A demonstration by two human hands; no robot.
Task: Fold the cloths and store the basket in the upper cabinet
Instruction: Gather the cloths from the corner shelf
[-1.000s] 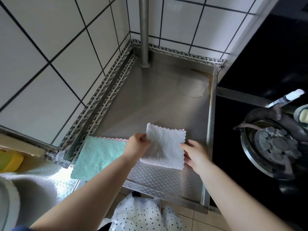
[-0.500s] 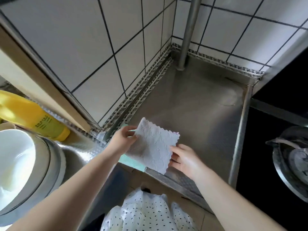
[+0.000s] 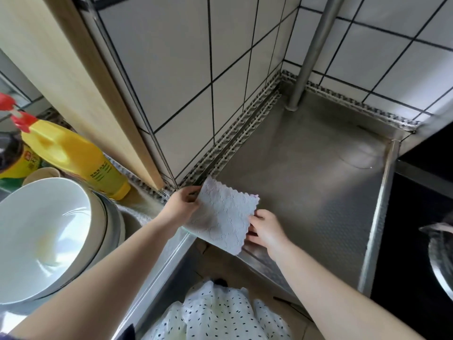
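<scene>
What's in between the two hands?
In the head view, the folded white cloth spans from the left hand to the right hand; both hold its edges.

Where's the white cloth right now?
Head view, lower centre: white cloth held between left hand and right hand, over the steel counter's front edge.

Bare counter (image 3: 306,182) beyond; pipe (image 3: 310,52) blocks corner.
</scene>
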